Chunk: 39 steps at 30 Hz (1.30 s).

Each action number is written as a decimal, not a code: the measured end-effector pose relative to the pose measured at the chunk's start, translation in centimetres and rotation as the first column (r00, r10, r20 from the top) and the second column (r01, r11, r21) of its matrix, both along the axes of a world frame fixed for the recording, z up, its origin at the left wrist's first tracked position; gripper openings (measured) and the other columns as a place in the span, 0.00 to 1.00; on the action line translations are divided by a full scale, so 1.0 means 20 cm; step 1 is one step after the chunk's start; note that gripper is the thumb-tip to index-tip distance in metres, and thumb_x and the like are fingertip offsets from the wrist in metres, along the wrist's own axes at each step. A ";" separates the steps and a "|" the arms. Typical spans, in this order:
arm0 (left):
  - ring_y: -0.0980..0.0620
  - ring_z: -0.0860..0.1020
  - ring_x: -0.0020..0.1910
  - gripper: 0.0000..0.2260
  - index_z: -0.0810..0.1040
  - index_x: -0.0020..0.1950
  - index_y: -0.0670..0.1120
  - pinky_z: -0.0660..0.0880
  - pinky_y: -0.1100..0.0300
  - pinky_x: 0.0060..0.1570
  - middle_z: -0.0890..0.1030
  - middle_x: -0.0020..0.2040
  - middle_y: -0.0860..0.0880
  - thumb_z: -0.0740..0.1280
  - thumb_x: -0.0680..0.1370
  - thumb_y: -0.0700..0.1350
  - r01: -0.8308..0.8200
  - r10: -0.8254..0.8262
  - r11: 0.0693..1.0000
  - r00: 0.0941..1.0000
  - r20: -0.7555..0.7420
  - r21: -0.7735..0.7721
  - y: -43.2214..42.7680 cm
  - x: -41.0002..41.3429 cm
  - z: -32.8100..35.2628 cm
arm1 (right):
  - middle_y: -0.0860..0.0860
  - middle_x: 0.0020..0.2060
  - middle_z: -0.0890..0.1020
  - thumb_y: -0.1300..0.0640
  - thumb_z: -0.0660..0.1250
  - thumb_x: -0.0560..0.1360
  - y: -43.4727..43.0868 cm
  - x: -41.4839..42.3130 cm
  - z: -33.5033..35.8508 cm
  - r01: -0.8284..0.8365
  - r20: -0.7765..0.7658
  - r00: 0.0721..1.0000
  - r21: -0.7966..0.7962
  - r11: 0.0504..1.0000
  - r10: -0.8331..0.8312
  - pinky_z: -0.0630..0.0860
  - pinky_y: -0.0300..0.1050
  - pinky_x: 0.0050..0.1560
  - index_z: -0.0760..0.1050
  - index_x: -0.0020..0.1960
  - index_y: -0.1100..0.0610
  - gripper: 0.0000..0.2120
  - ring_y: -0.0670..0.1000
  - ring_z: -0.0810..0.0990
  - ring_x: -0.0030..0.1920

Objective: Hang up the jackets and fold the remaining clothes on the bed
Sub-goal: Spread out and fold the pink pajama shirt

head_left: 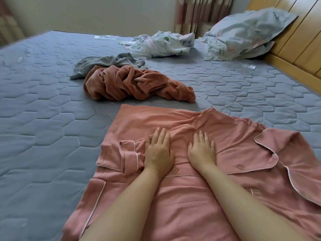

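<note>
A pink pyjama shirt (234, 136) with white piping and buttons lies spread on the grey quilted bed (43, 119), one sleeve folded in at the left. My left hand (159, 150) and my right hand (201, 150) lie flat on its middle, side by side, fingers straight and pressing the cloth. Beyond the shirt sits a crumpled rust-brown fleecy garment (132, 84), with a grey garment (111, 62) bunched behind it.
A floral sheet or pillowcase (163, 43) lies rumpled near the head of the bed beside a pillow (246, 32). A wooden headboard (298, 49) runs along the right. Curtains (201, 13) hang at the back.
</note>
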<state>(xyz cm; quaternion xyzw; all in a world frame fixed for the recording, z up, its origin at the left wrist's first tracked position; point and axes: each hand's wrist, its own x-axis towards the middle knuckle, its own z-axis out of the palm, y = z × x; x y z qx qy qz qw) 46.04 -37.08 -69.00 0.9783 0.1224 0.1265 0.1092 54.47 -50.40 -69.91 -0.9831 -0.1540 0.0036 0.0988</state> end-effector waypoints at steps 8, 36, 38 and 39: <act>0.44 0.53 0.76 0.25 0.58 0.77 0.52 0.49 0.42 0.72 0.58 0.78 0.47 0.50 0.81 0.58 -0.268 0.276 0.961 0.948 -0.160 0.068 0.22 -0.27 0.04 | 0.55 0.77 0.53 0.50 0.47 0.81 0.12 -0.34 0.03 -0.061 -0.100 0.994 -0.076 0.995 0.053 0.47 0.60 0.73 0.49 0.78 0.59 0.28 0.54 0.49 0.77; 0.48 0.73 0.31 0.10 0.77 0.34 0.43 0.71 0.64 0.27 0.73 0.31 0.46 0.67 0.76 0.42 -0.344 0.423 0.237 0.879 -0.222 -0.909 0.64 -0.31 0.05 | 0.54 0.35 0.76 0.65 0.67 0.69 0.39 -0.53 -0.02 -0.618 0.698 0.641 0.223 0.754 0.319 0.68 0.50 0.45 0.75 0.36 0.58 0.05 0.56 0.71 0.40; 0.49 0.72 0.32 0.11 0.76 0.34 0.44 0.68 0.67 0.21 0.74 0.31 0.47 0.66 0.76 0.42 -0.341 0.446 0.266 0.873 -0.198 -0.902 0.63 -0.31 0.05 | 0.54 0.35 0.76 0.66 0.63 0.69 0.37 -0.56 -0.05 -0.611 0.666 0.667 0.234 0.756 0.333 0.68 0.49 0.46 0.74 0.35 0.58 0.05 0.56 0.72 0.40; 0.49 0.73 0.33 0.11 0.76 0.34 0.45 0.69 0.67 0.22 0.74 0.31 0.47 0.66 0.77 0.42 -0.339 0.459 0.287 0.869 -0.182 -0.896 0.63 -0.31 0.05 | 0.53 0.36 0.77 0.65 0.61 0.68 0.37 -0.57 -0.06 -0.610 0.639 0.680 0.223 0.760 0.359 0.69 0.49 0.47 0.74 0.36 0.58 0.06 0.57 0.73 0.40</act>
